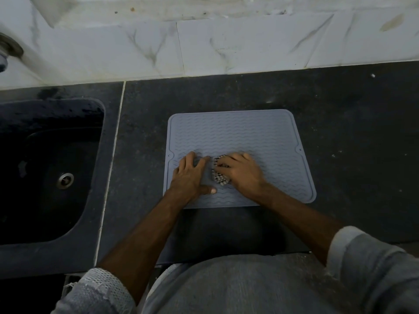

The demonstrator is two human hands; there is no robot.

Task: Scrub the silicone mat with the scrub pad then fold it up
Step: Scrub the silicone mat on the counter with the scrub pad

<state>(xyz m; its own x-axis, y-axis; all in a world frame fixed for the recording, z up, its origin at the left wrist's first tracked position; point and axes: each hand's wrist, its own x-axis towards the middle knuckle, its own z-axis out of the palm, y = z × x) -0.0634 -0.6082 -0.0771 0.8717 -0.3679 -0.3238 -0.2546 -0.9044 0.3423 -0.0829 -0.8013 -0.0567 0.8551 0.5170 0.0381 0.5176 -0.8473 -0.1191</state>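
Near edge first: my sleeves are rolled up, both forearms reach out over the dark counter [340, 137]. The mat [231, 132] lies flat on it, right of the sink [52, 168], near edge close to the counter's front lip, far edge well short of the tiled wall [226, 46].

My left hand [191, 175] is pressed flat on the mat's near-left part, fingers spread apart, thumb out toward me, holding nothing, just pinning. My right hand [240, 175] sits just right of it, fingers curled and clamped down on the pad [218, 175], the checked bit poking out on its left side. Pad is on the mat, near-middle. The hands are almost touching. Right hand looks a bit blurred, so I judge scrubbing is on. Mat is still fully open, no fold begun.

Risks, my guess:
- Only the near strip is under my hands. The far half and right side could get skipped if I fold too early.
- Left hand pins one corner area only. A hard push away could slide or buckle the free far edge.
- Mat sits near the front lip. A pull toward me could drag it over the edge.
- The pad could catch on the wavy ribs and slip out of my grip, or knock my left fingers, they're that close.
- Can't tell if the mat is wet. If it is, folding could be slippery.

Farther off: sink drain, a tap fitting at far left, wall tiles.
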